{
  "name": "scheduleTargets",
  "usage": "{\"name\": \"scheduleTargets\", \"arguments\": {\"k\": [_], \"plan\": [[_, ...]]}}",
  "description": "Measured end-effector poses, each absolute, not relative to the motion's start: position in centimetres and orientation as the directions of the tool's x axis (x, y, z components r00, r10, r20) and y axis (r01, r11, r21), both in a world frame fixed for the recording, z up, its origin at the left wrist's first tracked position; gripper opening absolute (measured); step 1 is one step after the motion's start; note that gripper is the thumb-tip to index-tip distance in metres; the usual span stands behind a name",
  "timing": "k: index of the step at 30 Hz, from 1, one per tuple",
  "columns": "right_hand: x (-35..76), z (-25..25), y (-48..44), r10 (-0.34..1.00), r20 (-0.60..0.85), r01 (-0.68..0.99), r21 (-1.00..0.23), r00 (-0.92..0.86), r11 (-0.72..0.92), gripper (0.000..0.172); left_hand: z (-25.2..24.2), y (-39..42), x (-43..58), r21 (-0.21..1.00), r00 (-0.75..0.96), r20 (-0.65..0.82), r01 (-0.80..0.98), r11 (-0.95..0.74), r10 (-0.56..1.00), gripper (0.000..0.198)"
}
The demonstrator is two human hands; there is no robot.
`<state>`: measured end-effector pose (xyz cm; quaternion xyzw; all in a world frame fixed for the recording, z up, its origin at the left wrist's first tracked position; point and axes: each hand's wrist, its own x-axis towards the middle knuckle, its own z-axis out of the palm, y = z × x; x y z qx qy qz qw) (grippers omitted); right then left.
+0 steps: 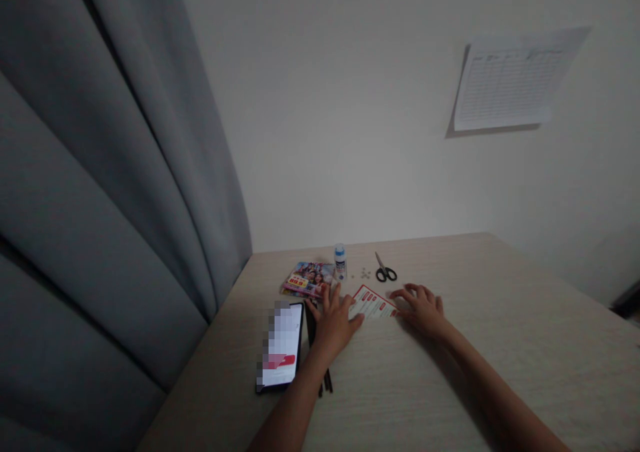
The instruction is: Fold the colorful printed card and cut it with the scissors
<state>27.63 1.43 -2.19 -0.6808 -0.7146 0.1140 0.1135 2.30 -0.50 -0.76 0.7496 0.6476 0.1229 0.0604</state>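
A white printed card or leaflet with red labels and a red edge [374, 305] lies flat on the table between my hands. My left hand [333, 322] is at its left side, fingers spread, partly over some thin dark sticks [327, 380] whose middle is hidden under the hand and wrist. At the right corner of the card is my right hand [421, 311], fingers apart and slightly bent, with the fingertips at or beside the edge. Neither hand is closed around anything. A stack of colourful leaflets [307, 277] sits just beyond my left fingers.
Left of my forearm lies a lit phone [283, 349]. A small bottle with a blue cap [340, 262] stands behind the card, beside several tiny pale pieces [366, 274] and black-handled scissors [386, 272]. A grey curtain [125, 172] hangs at left; a printed sheet [510, 85] is on the wall.
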Motion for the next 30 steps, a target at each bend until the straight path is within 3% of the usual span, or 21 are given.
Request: {"name": "scheduleTargets", "arguments": {"k": [5, 12, 16, 24, 30], "plan": [[27.9, -2.0, 1.4, 0.997, 0.013, 0.95, -0.303, -0.073, 0.073, 0.037, -1.0, -0.4, 2.2, 0.249, 0.135, 0.128, 0.954, -0.164, 0.983, 0.045], [28.7, -2.4, 1.9, 0.996, 0.004, 0.939, -0.334, -0.086, 0.082, 0.047, -1.3, -0.4, 2.3, 0.24, 0.132, 0.163, 0.956, -0.169, 0.978, 0.045], [28.9, -3.0, 2.1, 0.994, 0.08, 0.932, -0.347, -0.079, 0.102, 0.053, -1.1, -0.5, 2.3, 0.249, 0.129, 0.163, 0.954, -0.167, 0.978, 0.044], [25.6, -2.3, 1.2, 0.936, 0.227, 0.879, -0.34, -0.269, 0.335, 0.041, -0.9, -0.9, 2.7, 0.3, 0.126, 0.2, 0.936, -0.183, 0.972, 0.039], [23.5, -2.0, 0.4, 0.951, 0.206, 0.91, -0.3, -0.231, 0.286, 0.039, -0.7, -0.8, 3.3, 0.271, 0.117, 0.175, 0.949, -0.162, 0.978, 0.044]]}}
